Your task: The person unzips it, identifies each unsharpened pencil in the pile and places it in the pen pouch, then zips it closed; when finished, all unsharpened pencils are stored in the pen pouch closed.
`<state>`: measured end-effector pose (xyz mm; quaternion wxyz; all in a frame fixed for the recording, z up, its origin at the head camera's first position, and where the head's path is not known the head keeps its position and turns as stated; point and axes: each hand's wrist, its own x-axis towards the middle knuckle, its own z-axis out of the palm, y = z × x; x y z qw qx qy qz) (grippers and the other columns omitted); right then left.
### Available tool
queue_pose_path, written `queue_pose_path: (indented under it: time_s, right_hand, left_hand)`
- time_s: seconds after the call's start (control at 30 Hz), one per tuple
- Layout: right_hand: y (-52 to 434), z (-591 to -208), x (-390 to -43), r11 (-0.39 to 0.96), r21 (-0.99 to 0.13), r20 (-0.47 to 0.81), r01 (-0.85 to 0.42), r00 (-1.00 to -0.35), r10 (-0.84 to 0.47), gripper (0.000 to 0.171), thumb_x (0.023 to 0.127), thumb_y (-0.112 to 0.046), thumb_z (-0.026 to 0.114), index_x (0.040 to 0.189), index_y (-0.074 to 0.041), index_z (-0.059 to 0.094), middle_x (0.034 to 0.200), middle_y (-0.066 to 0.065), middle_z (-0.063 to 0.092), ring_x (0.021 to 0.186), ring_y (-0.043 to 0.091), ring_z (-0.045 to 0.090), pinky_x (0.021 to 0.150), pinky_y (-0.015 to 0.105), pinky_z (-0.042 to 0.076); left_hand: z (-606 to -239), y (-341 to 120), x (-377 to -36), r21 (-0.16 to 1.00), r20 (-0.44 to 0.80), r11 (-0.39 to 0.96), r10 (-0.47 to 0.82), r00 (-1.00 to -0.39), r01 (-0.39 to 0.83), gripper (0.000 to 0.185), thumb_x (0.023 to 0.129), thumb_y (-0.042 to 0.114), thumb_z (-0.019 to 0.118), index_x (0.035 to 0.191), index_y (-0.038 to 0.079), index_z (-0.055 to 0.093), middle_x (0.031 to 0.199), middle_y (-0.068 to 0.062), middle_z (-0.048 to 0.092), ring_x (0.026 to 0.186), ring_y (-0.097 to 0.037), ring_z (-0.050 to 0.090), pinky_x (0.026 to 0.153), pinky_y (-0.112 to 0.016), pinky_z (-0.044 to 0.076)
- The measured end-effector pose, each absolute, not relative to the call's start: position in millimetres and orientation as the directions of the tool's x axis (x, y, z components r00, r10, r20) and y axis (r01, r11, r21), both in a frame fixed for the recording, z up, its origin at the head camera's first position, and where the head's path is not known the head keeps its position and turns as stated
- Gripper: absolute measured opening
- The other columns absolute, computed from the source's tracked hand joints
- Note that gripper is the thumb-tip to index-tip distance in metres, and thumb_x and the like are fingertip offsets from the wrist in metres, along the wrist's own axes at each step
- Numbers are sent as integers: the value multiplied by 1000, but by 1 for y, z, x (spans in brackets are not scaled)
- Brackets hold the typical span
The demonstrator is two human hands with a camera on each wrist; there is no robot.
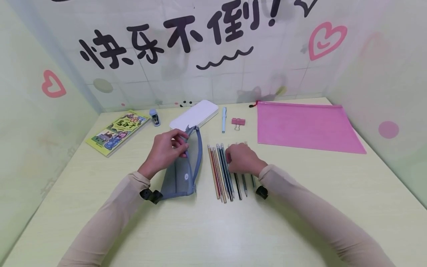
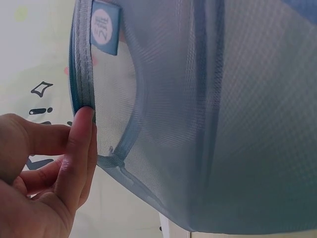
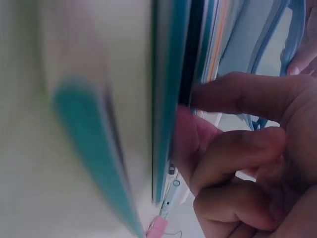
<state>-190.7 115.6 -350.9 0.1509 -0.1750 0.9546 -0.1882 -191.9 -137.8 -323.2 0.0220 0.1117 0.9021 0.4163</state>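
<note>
A blue-grey mesh pencil pouch (image 1: 181, 168) lies on the pale green table (image 1: 207, 230) with its zipped mouth pointing away from me. My left hand (image 1: 181, 146) pinches the pouch's rim and lifts it, so the mouth gapes. In the left wrist view the thumb (image 2: 81, 148) presses against the pouch's edge band (image 2: 79, 64). To the right lies a row of several pencils (image 1: 218, 172). My right hand (image 1: 233, 154) rests over the row, fingers curled. In the blurred right wrist view its fingertips (image 3: 198, 94) pinch the teal and dark pencils (image 3: 168, 99).
Along the back of the table lie a picture book (image 1: 116, 131), a small stapler (image 1: 155, 117), a white pencil case (image 1: 194, 115), a light blue pen (image 1: 224, 119), a pink binder clip (image 1: 238, 122) and a pink zip folder (image 1: 307, 128). Walls close in on three sides.
</note>
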Motion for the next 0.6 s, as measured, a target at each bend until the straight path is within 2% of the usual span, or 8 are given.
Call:
queue_pose_path:
  time_s: [0.3, 0.6]
  right_hand:
    - [116, -350, -193, 851, -458, -215, -256, -898, -385, 10, 74, -5, 73, 75, -14, 68, 73, 0, 64, 61, 14, 55, 52, 22, 45]
    - [118, -332, -196, 790, -574, -211, -217, -893, -398, 11, 78, -8, 77, 83, -13, 69, 66, 0, 59, 54, 13, 51, 50, 22, 42]
  left_hand:
    - [-324, -140, -190, 768, 38, 619, 217, -975, 168, 27, 92, 3, 69, 118, 2, 65, 94, -16, 66, 69, -15, 69, 64, -30, 65]
    - [-324, -139, -191, 772, 42, 611, 224, -974, 174, 28, 93, 3, 69, 120, -1, 63, 94, -16, 65, 69, -15, 69, 64, -28, 64]
